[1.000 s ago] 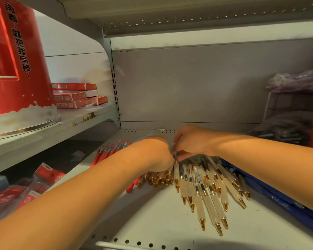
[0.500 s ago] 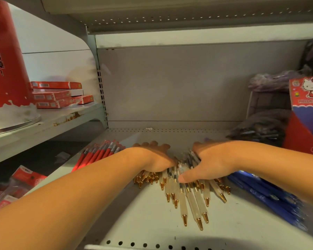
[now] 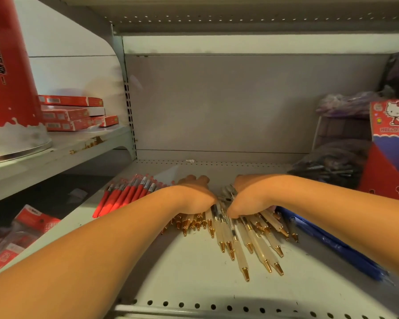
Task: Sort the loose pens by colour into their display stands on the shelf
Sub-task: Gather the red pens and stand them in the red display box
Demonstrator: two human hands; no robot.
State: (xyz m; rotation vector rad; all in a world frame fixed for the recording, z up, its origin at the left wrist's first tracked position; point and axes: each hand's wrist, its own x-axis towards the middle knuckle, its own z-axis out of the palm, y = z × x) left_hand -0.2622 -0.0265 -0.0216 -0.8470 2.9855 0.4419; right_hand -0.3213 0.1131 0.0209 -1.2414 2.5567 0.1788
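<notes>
A fan of white pens (image 3: 242, 240) with gold tips lies in the middle of the shelf (image 3: 189, 282). My left hand (image 3: 194, 196) rests palm down on the left part of the fan, fingers stretched forward. My right hand (image 3: 249, 198) presses palm down on the right part, its thumb lying against the pens; its fingers are hidden behind the back of the hand. Silver clip ends show between the two hands. A row of red pens (image 3: 127, 195) lies to the left, and blue pens (image 3: 332, 246) lie to the right under my right forearm. A red and blue Hello Kitty display stand (image 3: 392, 148) is at the right.
A pile of dark pens (image 3: 329, 168) lies by the stand, with a purple bag (image 3: 346, 104) above it. On the left shelf sit red boxes (image 3: 72, 113) and a tall red display (image 3: 7, 65). Red packets (image 3: 21, 231) lie lower left.
Both hands went from pinching pen ends together to lying flat on the white pens, apart from each other. The view shifted right, bringing the Hello Kitty stand into sight.
</notes>
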